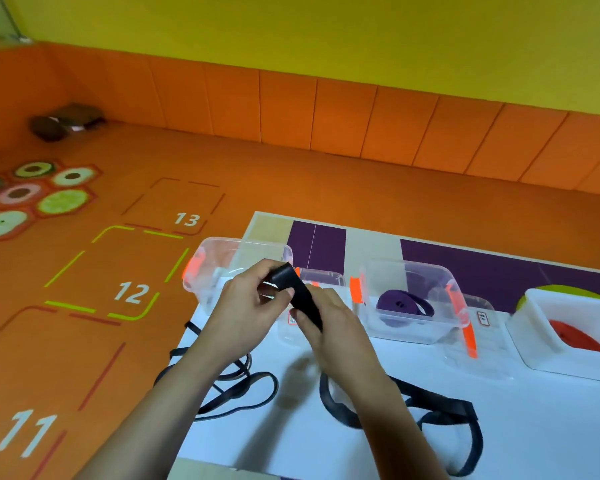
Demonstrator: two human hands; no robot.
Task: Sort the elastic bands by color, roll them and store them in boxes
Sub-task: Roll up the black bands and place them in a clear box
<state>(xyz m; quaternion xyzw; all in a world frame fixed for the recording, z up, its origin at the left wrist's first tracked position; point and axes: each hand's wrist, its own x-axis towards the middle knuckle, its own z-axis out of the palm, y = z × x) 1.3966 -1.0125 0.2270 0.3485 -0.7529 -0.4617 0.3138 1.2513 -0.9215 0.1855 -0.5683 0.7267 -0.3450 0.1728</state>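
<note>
- The left grip [250, 303] is pinching the folded top end of a black elastic band [300, 299], with thumb and fingers curled round it, above the white bench [326, 445].
- The right grip [329, 318] is grasping the same band just below, with fingers closed over the strip that is running down under the palm.
- A wide black band loop [440, 408] is lying on the bench beneath the right forearm; I cannot tell whether it is joining the held strip.
- A thinner black band [236, 386] is lying tangled at the bench's left edge, partly hanging over it.
- Behind the hands, a clear box [215, 268] with orange latches is standing at the bench's left corner.
- To its right, a 2nd clear box [395, 330] is holding a rolled purple band [404, 304].
- Farthest right, a white box [534, 325] is holding a rolled red band [575, 336].
</note>
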